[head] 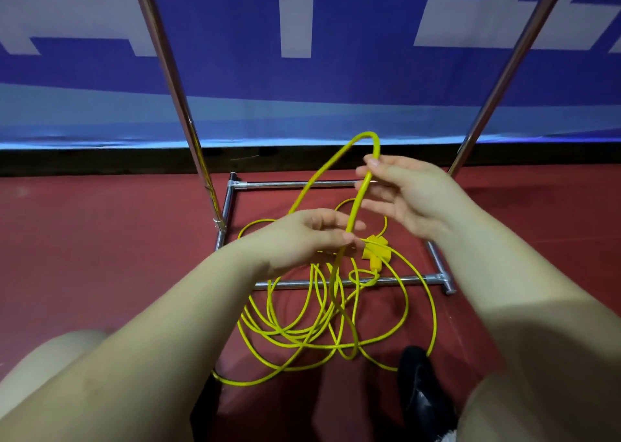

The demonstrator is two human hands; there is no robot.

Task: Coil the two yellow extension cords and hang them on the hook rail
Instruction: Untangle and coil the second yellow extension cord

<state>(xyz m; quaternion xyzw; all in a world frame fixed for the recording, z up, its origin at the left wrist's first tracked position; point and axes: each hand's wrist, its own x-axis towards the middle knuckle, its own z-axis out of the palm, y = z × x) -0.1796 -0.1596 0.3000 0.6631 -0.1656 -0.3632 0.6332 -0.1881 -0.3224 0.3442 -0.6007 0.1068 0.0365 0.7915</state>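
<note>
Head view: both bare forearms reach forward over a dark red floor [100,257]. Left hand [302,236] sits low at centre, fingers curled, thumb and fingertips pinching a strand of yellow cord [351,213] where several loops gather under the palm. Right hand [400,196] is higher and to the right, fingers half spread, with thumb and forefinger pinching the same strand near the top of a raised loop that arches up and back down to the left hand. The rest of the yellow cords [302,327] lies in loose overlapping loops on the floor, mostly at the near edge of the rack base and spilling toward the person; cannot tell where one cord ends and the other starts. A yellow multi-outlet socket end [373,251] hangs or lies just right of the left hand, above the near bar. Chrome rack base [416,278] forms a rectangle on the floor, two slanted chrome poles [168,72] rising from its sides. Blue and white banner [302,99] hangs behind, along the far edge of the floor. Black shoe [420,388] near the bottom edge, touching the outermost cord loop. Bare knee [50,357] at bottom left.
</note>
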